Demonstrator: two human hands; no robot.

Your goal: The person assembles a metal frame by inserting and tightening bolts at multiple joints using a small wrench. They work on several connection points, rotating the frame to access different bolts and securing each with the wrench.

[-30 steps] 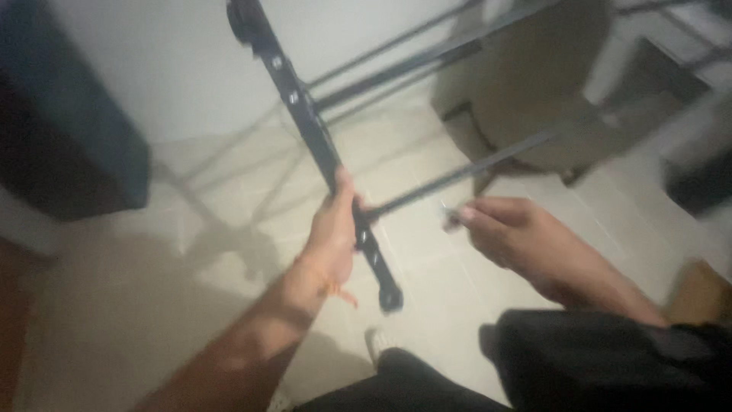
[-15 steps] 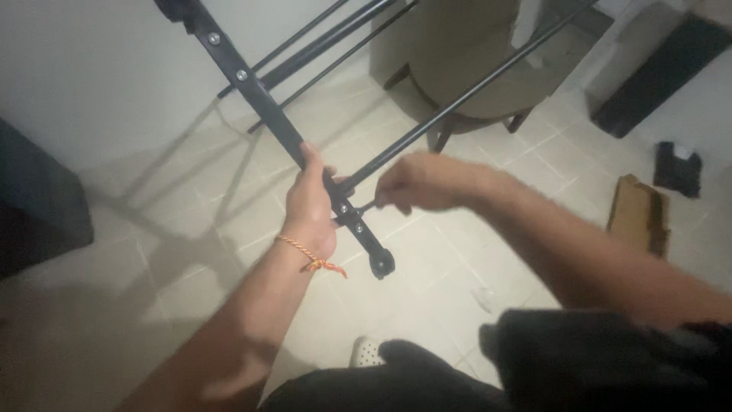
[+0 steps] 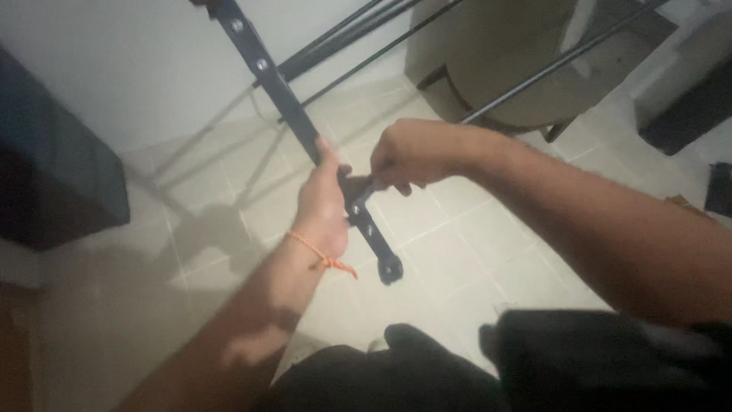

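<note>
The left hand [image 3: 324,200] is wrapped tight around a flat black metal bar [image 3: 278,88] studded with rivets, which slants from the 12 o'clock edge down to its rounded end just below the hand, above the tiled floor [image 3: 206,206]. An orange string bracelet [image 3: 320,253] circles that wrist. At 3 o'clock of the left hand, the right hand [image 3: 412,152] pinches the end of a thin black rod [image 3: 564,61] where it meets the bar. A stool [image 3: 496,69] stands at 1 o'clock.
</note>
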